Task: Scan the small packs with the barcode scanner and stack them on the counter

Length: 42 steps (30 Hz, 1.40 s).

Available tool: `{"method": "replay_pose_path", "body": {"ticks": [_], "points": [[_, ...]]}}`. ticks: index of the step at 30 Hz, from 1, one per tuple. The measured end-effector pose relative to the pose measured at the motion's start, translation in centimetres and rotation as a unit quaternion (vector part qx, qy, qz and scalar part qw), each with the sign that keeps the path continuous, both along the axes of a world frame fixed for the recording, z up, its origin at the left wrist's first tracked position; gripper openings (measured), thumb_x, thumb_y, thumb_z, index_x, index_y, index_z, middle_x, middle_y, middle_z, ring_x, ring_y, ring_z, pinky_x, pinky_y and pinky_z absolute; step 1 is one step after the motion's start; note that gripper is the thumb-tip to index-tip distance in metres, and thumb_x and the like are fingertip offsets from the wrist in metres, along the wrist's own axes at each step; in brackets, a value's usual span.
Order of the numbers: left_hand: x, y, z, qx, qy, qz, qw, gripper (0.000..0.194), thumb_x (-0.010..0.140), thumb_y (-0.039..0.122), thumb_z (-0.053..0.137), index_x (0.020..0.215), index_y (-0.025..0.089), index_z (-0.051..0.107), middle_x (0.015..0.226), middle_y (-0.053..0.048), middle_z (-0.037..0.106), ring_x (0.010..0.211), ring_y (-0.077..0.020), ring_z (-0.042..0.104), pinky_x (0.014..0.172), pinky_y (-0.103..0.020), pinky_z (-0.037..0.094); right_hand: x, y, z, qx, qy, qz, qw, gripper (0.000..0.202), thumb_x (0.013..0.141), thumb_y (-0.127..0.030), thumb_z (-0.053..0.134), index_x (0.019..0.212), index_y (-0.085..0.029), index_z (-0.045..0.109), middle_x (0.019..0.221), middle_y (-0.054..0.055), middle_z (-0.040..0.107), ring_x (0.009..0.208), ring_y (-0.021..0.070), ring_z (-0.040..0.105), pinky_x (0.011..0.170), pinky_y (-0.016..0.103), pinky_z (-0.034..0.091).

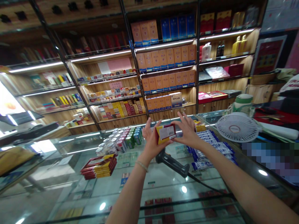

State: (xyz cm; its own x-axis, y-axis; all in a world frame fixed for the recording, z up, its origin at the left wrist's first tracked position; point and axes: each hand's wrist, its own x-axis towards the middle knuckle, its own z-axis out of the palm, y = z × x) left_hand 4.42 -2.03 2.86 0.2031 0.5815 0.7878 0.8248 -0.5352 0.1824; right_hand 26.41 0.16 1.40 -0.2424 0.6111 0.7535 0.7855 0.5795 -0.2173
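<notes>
My left hand [153,140] grips a red and yellow packet [166,133] by its left side and lower edge. A white label with a barcode faces me. At the packet's right end, the thumb and index finger of my right hand [187,129] close on its edge, while the other fingers stick up. Just below the packet, a dark handheld barcode scanner [174,163] lies on the glass counter [161,186], its cable running to the lower right. To the left rests a stack of similar red and yellow packets [99,166].
Clear-lidded and green containers [121,140] stand in rows behind the stack. Blue and white wrapped sticks [210,147] lie right of my hands. Further right are a white fan [237,127] and a green-topped container [243,102]. Lit shelves with boxes [167,57] line the back wall.
</notes>
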Motion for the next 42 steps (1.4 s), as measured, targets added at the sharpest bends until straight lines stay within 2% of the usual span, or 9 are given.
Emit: {"method": "replay_pose_path", "body": {"ticks": [3, 6, 8, 11, 14, 25, 32, 37, 42], "points": [[-1.0, 1.2, -0.2, 0.026, -0.010, -0.006, 1.000, 0.130, 0.064, 0.073, 0.079, 0.161, 0.020, 0.010, 0.166, -0.027, 0.017, 0.154, -0.0399, 0.019, 0.121, -0.061, 0.018, 0.2, -0.1, 0.4, 0.019, -0.009, -0.034, 0.999, 0.063, 0.076, -0.055, 0.076, 0.129, -0.026, 0.060, 0.171, 0.013, 0.015, 0.157, 0.0354, 0.009, 0.121, 0.064, 0.011], [-1.6, 1.7, 0.0, 0.054, -0.002, 0.027, 0.998, 0.141, 0.061, 0.075, 0.079, 0.161, 0.017, -0.001, 0.164, -0.030, 0.018, 0.153, -0.0421, 0.019, 0.120, -0.064, 0.017, 0.3, -0.2, 0.7, 0.041, -0.027, -0.067, 0.997, 0.060, 0.076, -0.056, 0.076, 0.124, -0.023, 0.061, 0.171, 0.013, 0.011, 0.157, 0.0369, 0.009, 0.121, 0.065, 0.010], [-1.6, 1.3, 0.3, 0.058, 0.033, 0.052, 0.996, 0.133, 0.062, 0.073, 0.080, 0.162, 0.020, 0.010, 0.164, -0.027, 0.021, 0.153, -0.0426, 0.021, 0.120, -0.064, 0.014, 0.4, -0.3, 0.7, 0.056, -0.043, -0.082, 0.994, 0.058, 0.077, -0.054, 0.075, 0.123, -0.021, 0.062, 0.171, 0.014, 0.011, 0.157, 0.0368, 0.009, 0.121, 0.065, 0.009], [-1.1, 0.3, 0.8, 0.063, 0.102, 0.084, 0.989, 0.111, 0.062, 0.065, 0.085, 0.155, 0.028, 0.037, 0.164, -0.022, 0.024, 0.152, -0.0429, 0.023, 0.121, -0.064, 0.009, 0.3, -0.5, 0.8, 0.074, -0.073, -0.095, 0.990, 0.055, 0.078, -0.050, 0.074, 0.121, -0.020, 0.062, 0.170, 0.015, 0.013, 0.157, 0.0356, 0.009, 0.122, 0.064, 0.005], [-0.7, -0.3, 1.0, 0.077, 0.141, 0.100, 0.982, 0.099, 0.062, 0.061, 0.088, 0.148, 0.034, 0.049, 0.165, -0.019, 0.028, 0.151, -0.0422, 0.026, 0.122, -0.063, 0.007, 0.1, -0.7, 0.8, 0.088, -0.099, -0.099, 0.986, 0.054, 0.078, -0.048, 0.074, 0.121, -0.019, 0.062, 0.170, 0.016, 0.016, 0.156, 0.0348, 0.010, 0.123, 0.063, 0.001], [-1.7, -0.2, 1.4, 0.081, 0.190, 0.090, 0.974, 0.077, 0.067, 0.052, 0.087, 0.136, 0.030, 0.060, 0.164, -0.017, 0.034, 0.152, -0.0395, 0.026, 0.123, -0.065, 0.001, -0.4, -0.9, 0.6, 0.096, -0.112, -0.094, 0.985, 0.053, 0.079, -0.049, 0.073, 0.123, -0.020, 0.062, 0.167, 0.017, 0.024, 0.154, 0.0360, 0.017, 0.122, 0.063, 0.001], [-2.6, 0.2, 1.4, 0.081, 0.160, 0.118, 0.977, 0.069, 0.070, 0.048, 0.086, 0.131, 0.028, 0.062, 0.164, -0.019, 0.032, 0.152, -0.0398, 0.026, 0.122, -0.067, 0.004, -1.8, -1.4, 1.5, 0.079, -0.135, -0.107, 0.982, 0.070, 0.083, -0.047, 0.072, 0.145, -0.022, 0.050, 0.169, 0.017, 0.019, 0.155, 0.0358, 0.016, 0.122, 0.061, 0.004], [-3.1, 0.6, 0.9, 0.071, 0.131, 0.121, 0.981, 0.066, 0.072, 0.041, 0.086, 0.132, 0.031, 0.062, 0.164, -0.018, 0.032, 0.152, -0.0397, 0.026, 0.121, -0.067, 0.006, -2.8, -3.5, 1.9, 0.040, -0.137, -0.128, 0.981, 0.086, 0.087, -0.055, 0.067, 0.158, -0.020, 0.033, 0.169, 0.019, 0.017, 0.156, 0.0364, 0.012, 0.122, 0.060, 0.008], [-3.5, 1.0, 0.2, 0.061, 0.110, 0.121, 0.985, 0.064, 0.074, 0.039, 0.084, 0.134, 0.034, 0.062, 0.164, -0.016, 0.034, 0.152, -0.0397, 0.027, 0.120, -0.067, 0.008, -4.9, -7.2, 1.3, -0.024, -0.130, -0.152, 0.980, 0.066, 0.094, -0.060, 0.051, 0.148, -0.022, 0.050, 0.168, 0.017, 0.024, 0.155, 0.0359, 0.016, 0.121, 0.061, 0.013]]}}
